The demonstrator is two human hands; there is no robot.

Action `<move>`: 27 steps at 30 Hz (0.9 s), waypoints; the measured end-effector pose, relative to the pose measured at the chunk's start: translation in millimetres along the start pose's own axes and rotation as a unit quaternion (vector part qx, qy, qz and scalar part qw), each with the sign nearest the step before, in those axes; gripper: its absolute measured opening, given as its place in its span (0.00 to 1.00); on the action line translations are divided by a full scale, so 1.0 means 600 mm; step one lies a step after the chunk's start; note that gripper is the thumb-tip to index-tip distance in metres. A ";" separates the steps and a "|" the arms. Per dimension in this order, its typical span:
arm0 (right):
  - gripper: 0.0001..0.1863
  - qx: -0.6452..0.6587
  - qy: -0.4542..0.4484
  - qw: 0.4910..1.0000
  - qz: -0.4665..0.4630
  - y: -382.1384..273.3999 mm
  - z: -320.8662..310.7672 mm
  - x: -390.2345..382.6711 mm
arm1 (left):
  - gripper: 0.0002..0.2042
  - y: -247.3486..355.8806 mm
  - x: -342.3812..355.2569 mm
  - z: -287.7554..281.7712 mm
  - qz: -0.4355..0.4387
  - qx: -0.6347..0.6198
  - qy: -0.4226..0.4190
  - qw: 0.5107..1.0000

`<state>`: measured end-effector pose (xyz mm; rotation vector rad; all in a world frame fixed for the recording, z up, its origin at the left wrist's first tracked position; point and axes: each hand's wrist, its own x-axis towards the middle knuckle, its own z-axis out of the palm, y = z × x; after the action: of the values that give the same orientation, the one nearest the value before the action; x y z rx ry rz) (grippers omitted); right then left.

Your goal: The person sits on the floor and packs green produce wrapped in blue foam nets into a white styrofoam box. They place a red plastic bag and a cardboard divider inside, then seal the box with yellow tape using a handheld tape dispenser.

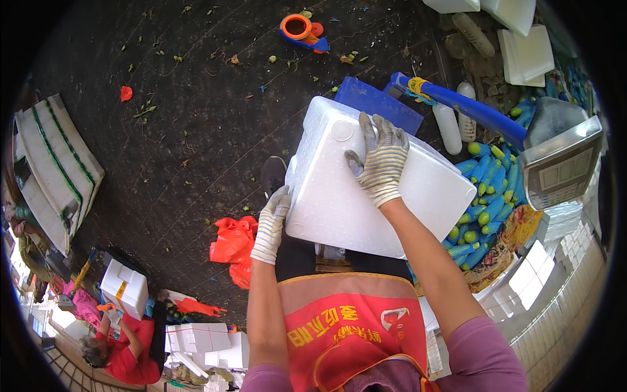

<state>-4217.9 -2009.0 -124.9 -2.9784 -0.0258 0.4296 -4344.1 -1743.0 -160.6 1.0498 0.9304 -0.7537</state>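
Observation:
A large white foam box (326, 202) sits tilted in front of my lap, its far end against a blue metal platform (375, 104). My left hand (271, 225), in a striped knit glove with grey fingers, curls against the box's left edge. On the upper surface rests my right hand (381, 160), gloved alike, with fingers spread and the thumb out to the left. The box hides its own underside and part of the platform. Whether anything is inside cannot be seen.
Right of the box lie green produce in blue nets (486, 189), a blue post (464, 108) with a metal display head (563, 163), and white bottles (448, 129). A tape dispenser (304, 34), red plastic bag (234, 248) and foam panels (59, 170) surround me. A co-worker (134, 349) handles another foam box (124, 287).

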 end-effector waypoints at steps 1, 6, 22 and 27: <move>0.44 -0.013 -0.003 1.000 -0.003 0.004 0.008 -0.002 | 0.31 0.027 0.032 -0.001 0.006 0.044 0.035 0.998; 0.42 0.005 0.004 1.000 -0.012 0.007 0.017 0.000 | 0.32 0.196 0.276 0.123 0.243 0.602 0.200 0.734; 0.43 0.001 0.001 1.000 -0.007 0.012 0.024 -0.005 | 0.22 0.240 0.290 0.047 0.102 0.619 0.189 0.755; 0.44 -0.013 -0.036 0.999 0.008 -0.007 -0.010 0.002 | 0.19 0.267 0.019 0.074 0.160 0.572 0.226 0.772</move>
<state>-4215.2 -2005.7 -118.8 -2.9893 -0.0157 0.5438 -4188.5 -1733.3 -101.1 2.4953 0.5816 -0.7763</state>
